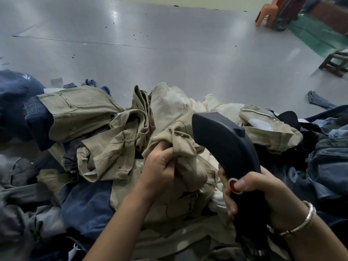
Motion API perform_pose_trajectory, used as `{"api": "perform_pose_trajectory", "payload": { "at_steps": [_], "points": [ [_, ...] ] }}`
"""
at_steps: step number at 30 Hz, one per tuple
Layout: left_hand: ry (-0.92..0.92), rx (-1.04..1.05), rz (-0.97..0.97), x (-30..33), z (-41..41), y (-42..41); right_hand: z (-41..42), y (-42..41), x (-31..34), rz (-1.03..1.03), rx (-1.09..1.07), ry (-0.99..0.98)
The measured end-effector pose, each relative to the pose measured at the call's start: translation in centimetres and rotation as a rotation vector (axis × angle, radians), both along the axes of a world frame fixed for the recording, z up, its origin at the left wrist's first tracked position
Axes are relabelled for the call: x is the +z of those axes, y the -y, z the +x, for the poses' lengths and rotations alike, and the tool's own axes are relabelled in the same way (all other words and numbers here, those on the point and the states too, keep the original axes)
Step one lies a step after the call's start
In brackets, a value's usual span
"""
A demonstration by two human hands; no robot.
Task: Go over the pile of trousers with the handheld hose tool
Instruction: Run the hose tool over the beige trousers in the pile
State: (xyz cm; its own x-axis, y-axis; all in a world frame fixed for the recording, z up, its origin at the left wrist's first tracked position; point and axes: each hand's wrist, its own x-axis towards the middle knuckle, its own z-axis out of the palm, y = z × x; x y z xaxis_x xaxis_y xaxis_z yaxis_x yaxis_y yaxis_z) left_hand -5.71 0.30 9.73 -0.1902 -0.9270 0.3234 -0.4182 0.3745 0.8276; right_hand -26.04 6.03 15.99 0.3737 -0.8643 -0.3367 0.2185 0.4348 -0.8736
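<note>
A heap of trousers (pixel 105 132), khaki, cream and dark blue, spreads across the lower half of the head view. My left hand (pixel 160 166) grips a bunched fold of one khaki pair (pixel 188 162) at the middle of the heap. My right hand (pixel 263 196) holds the black handheld hose tool (pixel 224 144) by its handle, thumb resting on a red button (pixel 233 185). The tool's broad head points up and away, just to the right of the gripped fabric.
A grey glossy floor (pixel 150 44) stretches beyond the heap. An orange plastic chair (pixel 267 14) stands at the far right, a wooden stool (pixel 335 63) nearer on the right. A loose denim piece (pixel 318 100) lies on the floor. Green flooring (pixel 316 36) borders the right.
</note>
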Motion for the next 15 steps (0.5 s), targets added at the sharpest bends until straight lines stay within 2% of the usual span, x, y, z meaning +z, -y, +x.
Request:
{"api": "perform_pose_trajectory", "payload": {
  "at_steps": [4, 10, 13, 15],
  "points": [
    [0.029, 0.005, -0.139, 0.5, 1.0, 0.4, 0.1, -0.7, -0.4, 0.074, 0.098, -0.014],
    [0.028, -0.153, -0.271, 1.5, 1.1, 0.3, 0.6, -1.0, -0.7, 0.136, 0.141, -0.034],
    [-0.052, -0.206, -0.222, 1.6, 1.2, 0.3, 0.8, -0.7, -0.2, 0.147, 0.116, -0.035],
    [-0.19, -0.224, -0.059, 1.7, 1.1, 0.0, 1.1, -0.3, 0.0, 0.142, 0.018, -0.002]
  ]
}}
